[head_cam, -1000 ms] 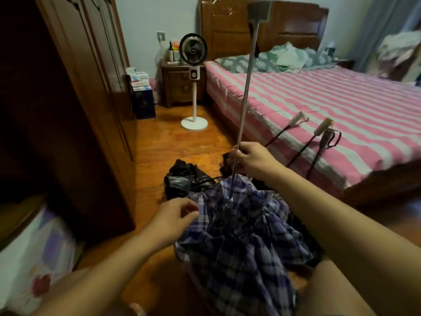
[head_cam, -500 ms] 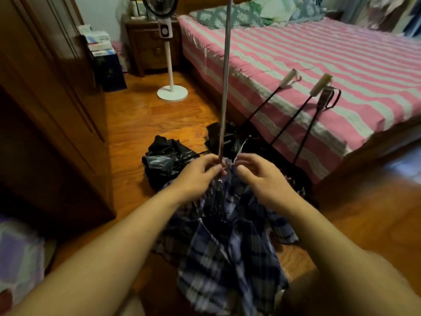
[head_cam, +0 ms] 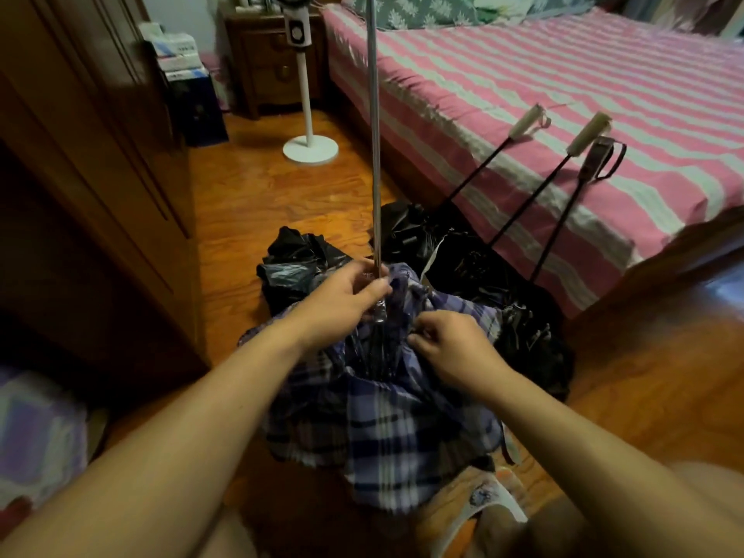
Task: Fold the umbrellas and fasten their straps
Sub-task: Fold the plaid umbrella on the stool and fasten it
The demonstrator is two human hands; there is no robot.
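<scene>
A blue plaid umbrella point(head_cam: 386, 420) stands handle-up on the floor in front of me, its silver shaft point(head_cam: 374, 126) rising out of the top of the view. My left hand point(head_cam: 346, 296) grips the shaft's base at the runner. My right hand point(head_cam: 451, 348) pinches the plaid fabric just right of the shaft. Several black umbrellas point(head_cam: 475, 267) lie behind it, their extended shafts leaning on the bed, with pale handles point(head_cam: 523, 124) resting on the striped cover.
A pink-striped bed point(head_cam: 563, 86) fills the right. A white pedestal fan point(head_cam: 310, 149) stands on the wooden floor ahead. A dark wooden wardrobe point(head_cam: 92, 155) lines the left, with a nightstand point(head_cam: 277, 62) and stacked boxes point(head_cam: 181, 58) behind.
The view has tilted down. My left hand moved from the fabric onto the shaft's base. My right hand let go of the shaft and dropped to the fabric.
</scene>
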